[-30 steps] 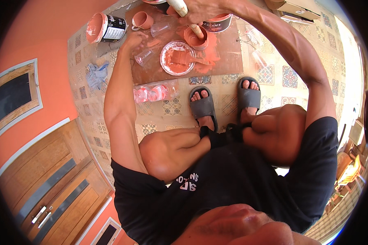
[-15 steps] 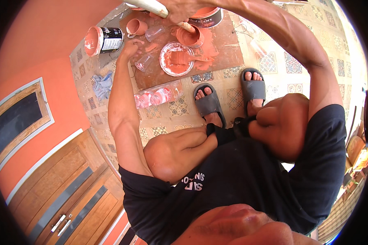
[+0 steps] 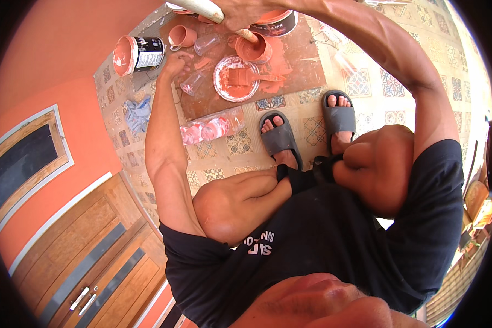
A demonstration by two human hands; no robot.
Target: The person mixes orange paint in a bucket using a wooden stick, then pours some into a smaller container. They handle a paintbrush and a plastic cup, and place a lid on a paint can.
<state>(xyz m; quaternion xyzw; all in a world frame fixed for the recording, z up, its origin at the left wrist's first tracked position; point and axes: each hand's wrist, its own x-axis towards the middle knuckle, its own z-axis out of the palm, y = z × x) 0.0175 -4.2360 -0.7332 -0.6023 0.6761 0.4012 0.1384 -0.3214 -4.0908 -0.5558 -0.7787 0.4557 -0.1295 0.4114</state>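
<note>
My right hand (image 3: 239, 13) is closed around a pale stick (image 3: 205, 7) at the top of the view. The stick slants down to the right, its lower end inside an orange paint-covered pot (image 3: 257, 50). My left hand (image 3: 176, 64) holds nothing, its fingers loosely apart near the board's left side. Close to it are an orange mug (image 3: 182, 36) and clear plastic cups (image 3: 192, 83). A paintbrush (image 3: 243, 77) coated in orange lies across a round, paint-smeared white lid (image 3: 221, 94).
Under these things is a brown board (image 3: 303, 68) on patterned tiles. A tipped paint can (image 3: 149, 53) lies at left, and a dark paint bucket (image 3: 281, 24) stands behind. Crumpled blue cloth (image 3: 138, 113) and a clear plastic bottle (image 3: 216, 127) with pink patches lie nearer, before my sandalled feet.
</note>
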